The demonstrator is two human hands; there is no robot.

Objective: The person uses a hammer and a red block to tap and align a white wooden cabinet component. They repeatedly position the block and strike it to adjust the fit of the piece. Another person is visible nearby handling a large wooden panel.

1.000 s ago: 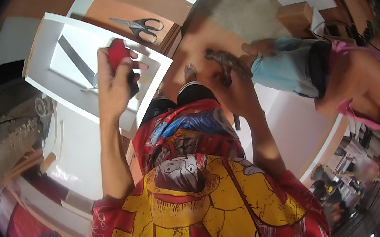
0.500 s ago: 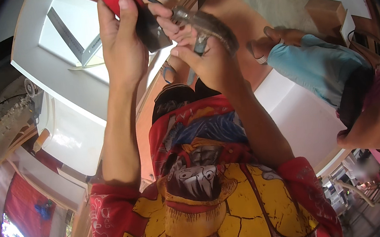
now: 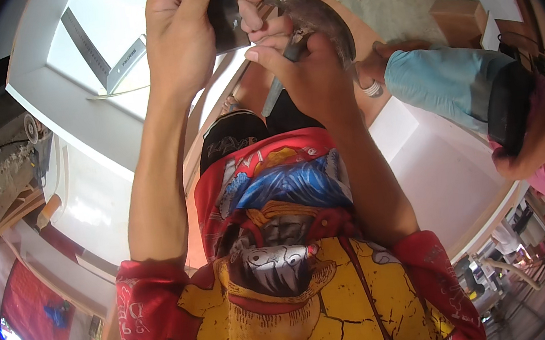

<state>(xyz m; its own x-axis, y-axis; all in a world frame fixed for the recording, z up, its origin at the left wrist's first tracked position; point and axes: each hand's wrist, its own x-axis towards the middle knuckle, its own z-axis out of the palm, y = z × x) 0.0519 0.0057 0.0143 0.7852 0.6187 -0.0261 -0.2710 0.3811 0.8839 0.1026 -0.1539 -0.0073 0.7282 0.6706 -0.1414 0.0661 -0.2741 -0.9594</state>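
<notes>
Near the top edge, my left hand (image 3: 185,42) grips a dark, flat thing (image 3: 226,17) with a red part at its upper end. Its top is cut off by the frame, so I cannot make out its kind. My right hand (image 3: 309,75) holds a claw hammer (image 3: 319,17) just below its metal head. The hammer's grey handle slants down out of the palm toward my lap. My right fingers are curled, their tips reaching the edge of the dark thing.
An open white box-like cabinet (image 3: 39,69) stands at left, with a metal square (image 3: 85,50) inside. White panels (image 3: 451,176) lie at right. A co-worker in teal shorts (image 3: 444,80) is close on my right. A wooden block (image 3: 460,17) sits at upper right.
My left hand and the dark thing have moved up, taking most of the red part out of view. The scissor-like handles beside it are out of sight. My right hand and the hammer have shifted slightly right.
</notes>
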